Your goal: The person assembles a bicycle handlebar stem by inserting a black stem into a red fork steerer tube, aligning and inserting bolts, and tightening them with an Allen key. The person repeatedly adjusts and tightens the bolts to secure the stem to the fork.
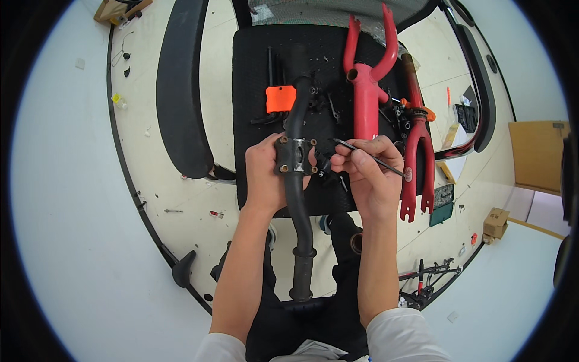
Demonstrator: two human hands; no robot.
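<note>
My left hand [260,175] is closed around the stem of a black bicycle handlebar [296,199], holding it upright in front of me. The stem's clamp [282,155] faces me, with several bolt heads at its corners and a bare metal strip in the middle. A rubber grip [303,274] covers the bar's near end. To the right of the clamp, my right hand [374,181] pinches a thin dark hex key [386,164] between thumb and fingers. Its tip points left toward the clamp, a short gap away from it.
A black chair seat [253,60] bears a red bicycle frame [366,108], a red fork [419,133], an orange piece [281,99] and small dark parts. Armrests [184,90] flank it. A green case [441,212], a cardboard box [496,222] and a dark frame [428,279] lie on the floor.
</note>
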